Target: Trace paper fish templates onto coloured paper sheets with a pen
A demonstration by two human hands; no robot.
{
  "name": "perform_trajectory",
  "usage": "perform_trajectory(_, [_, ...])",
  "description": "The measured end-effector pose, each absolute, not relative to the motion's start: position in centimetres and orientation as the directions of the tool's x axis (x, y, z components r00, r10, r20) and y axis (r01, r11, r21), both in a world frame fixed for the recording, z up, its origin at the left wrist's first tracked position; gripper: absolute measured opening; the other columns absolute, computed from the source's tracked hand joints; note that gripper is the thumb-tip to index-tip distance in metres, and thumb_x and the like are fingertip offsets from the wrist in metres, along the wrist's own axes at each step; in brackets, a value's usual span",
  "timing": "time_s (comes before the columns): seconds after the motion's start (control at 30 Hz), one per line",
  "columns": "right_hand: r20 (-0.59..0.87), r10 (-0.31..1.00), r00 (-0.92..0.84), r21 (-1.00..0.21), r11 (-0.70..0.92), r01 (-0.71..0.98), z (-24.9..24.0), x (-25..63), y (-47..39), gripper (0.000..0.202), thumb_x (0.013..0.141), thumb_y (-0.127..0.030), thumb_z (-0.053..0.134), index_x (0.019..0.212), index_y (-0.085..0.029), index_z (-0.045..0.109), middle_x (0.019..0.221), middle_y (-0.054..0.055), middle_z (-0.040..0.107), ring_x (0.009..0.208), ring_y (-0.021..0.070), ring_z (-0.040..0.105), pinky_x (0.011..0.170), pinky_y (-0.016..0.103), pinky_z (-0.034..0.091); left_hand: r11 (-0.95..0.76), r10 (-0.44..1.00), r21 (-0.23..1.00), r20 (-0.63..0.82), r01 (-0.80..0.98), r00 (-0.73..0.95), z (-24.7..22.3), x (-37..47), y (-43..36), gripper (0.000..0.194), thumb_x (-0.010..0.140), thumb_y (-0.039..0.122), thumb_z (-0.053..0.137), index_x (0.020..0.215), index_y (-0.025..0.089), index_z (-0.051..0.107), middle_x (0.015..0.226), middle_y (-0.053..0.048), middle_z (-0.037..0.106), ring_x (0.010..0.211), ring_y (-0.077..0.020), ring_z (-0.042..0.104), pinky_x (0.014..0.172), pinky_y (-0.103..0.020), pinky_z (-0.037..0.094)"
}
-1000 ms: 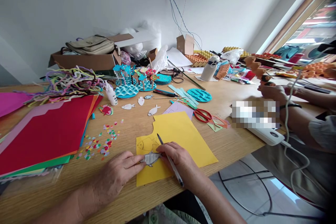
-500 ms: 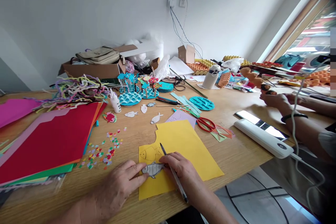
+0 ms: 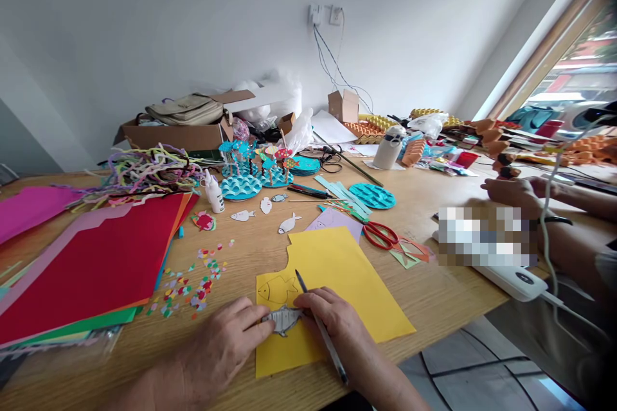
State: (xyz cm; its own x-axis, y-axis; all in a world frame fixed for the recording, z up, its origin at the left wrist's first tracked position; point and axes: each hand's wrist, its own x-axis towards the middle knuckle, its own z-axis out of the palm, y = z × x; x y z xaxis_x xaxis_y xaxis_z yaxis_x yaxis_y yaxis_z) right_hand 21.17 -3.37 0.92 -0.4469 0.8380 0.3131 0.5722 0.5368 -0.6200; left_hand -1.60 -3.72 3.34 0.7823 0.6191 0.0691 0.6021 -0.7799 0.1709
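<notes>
A grey-white paper fish cutout (image 3: 283, 320) with dark stripes and outline lies flat on the yellow paper (image 3: 354, 289). My left hand (image 3: 231, 337) holds its head end between thumb and forefinger. My right hand (image 3: 332, 318) has its fingertips at the tail end, with a pen (image 3: 328, 341) tucked in the same hand and slanting across it. A fish outline (image 3: 278, 289) is drawn on the yellow paper just above the cutout. The right fingers partly hide the cutout's tail.
Red-handled scissors (image 3: 380, 234) lie right of the yellow paper. Paper confetti (image 3: 193, 282), a glue bottle (image 3: 213, 192) and red sheets (image 3: 91, 263) are to the left. Beyond are white fish cutouts (image 3: 289, 223). Another person's hands (image 3: 513, 196) hold something at the right.
The view has tipped up slightly, so the table sits a little lower in it. Both my hands stay at the fish cutout. The other person's hands have shifted a little.
</notes>
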Motion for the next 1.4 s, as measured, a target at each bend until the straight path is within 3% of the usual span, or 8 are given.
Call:
perform_trajectory(0.27, [0.321, 0.84, -0.438, -0.612, 0.537, 0.581, 1.0, 21.1, -3.2, 0.027, 0.082, 0.001, 0.048, 0.094, -0.017, 0.065, 0.084, 0.006, 0.066, 0.078, 0.0176, 0.061, 0.068, 0.024, 0.045, -0.765, 0.633, 0.219, 0.078, 0.606, 0.77, 3.8, -1.3, -3.5, 0.034, 0.086, 0.002, 0.044, 0.109, 0.024, 0.056, 0.104, -0.002, 0.062, 0.089, -0.0179, 0.054, 0.079, -0.027, 0.048])
perform_trajectory(0.53, [0.315, 0.843, -0.436, -0.623, 0.531, 0.574, 0.9, 21.2, -3.4, 0.026, 0.084, -0.002, 0.048, 0.096, -0.019, 0.064, 0.086, 0.005, 0.066, 0.08, 0.0174, 0.06, 0.069, 0.024, 0.044, -0.771, 0.629, 0.179, 0.063, 0.611, 0.775, 3.5, -1.6, -3.4, 0.037, 0.079, 0.001, 0.047, 0.107, 0.022, 0.057, 0.107, -0.003, 0.063, 0.092, -0.0197, 0.057, 0.08, -0.03, 0.051])
perform_trajectory(0.73, [0.306, 0.848, -0.433, -0.637, 0.52, 0.569, 0.9, 21.2, -3.5, 0.026, 0.084, -0.004, 0.049, 0.097, -0.02, 0.063, 0.087, 0.004, 0.065, 0.081, 0.0164, 0.06, 0.07, 0.023, 0.044, -0.647, 0.732, 0.304, -0.01, 0.699, 0.681, 3.4, -1.2, -3.2, 0.042, 0.075, 0.0, 0.05, 0.11, 0.022, 0.056, 0.11, -0.004, 0.062, 0.102, -0.0214, 0.055, 0.088, -0.034, 0.048])
perform_trajectory(0.9, [0.302, 0.85, -0.432, -0.64, 0.517, 0.569, 0.9, 21.1, -3.4, 0.027, 0.084, -0.002, 0.048, 0.097, -0.019, 0.064, 0.086, 0.004, 0.066, 0.08, 0.0163, 0.06, 0.069, 0.023, 0.044, -0.517, 0.794, 0.379, -0.121, 0.767, 0.595, 4.4, 0.0, -2.8, 0.038, 0.075, 0.006, 0.054, 0.11, 0.022, 0.057, 0.108, -0.003, 0.06, 0.101, -0.0211, 0.055, 0.087, -0.033, 0.046])
perform_trajectory(1.4, [0.288, 0.855, -0.432, -0.647, 0.506, 0.57, 1.1, 21.3, -3.4, 0.026, 0.085, -0.005, 0.047, 0.099, -0.02, 0.063, 0.089, 0.005, 0.066, 0.083, 0.0173, 0.06, 0.072, 0.025, 0.045, -0.538, 0.794, 0.344, -0.101, 0.77, 0.599, 4.2, 0.1, -2.9, 0.033, 0.075, 0.006, 0.054, 0.103, 0.023, 0.058, 0.103, -0.002, 0.06, 0.097, -0.0205, 0.055, 0.083, -0.032, 0.046])
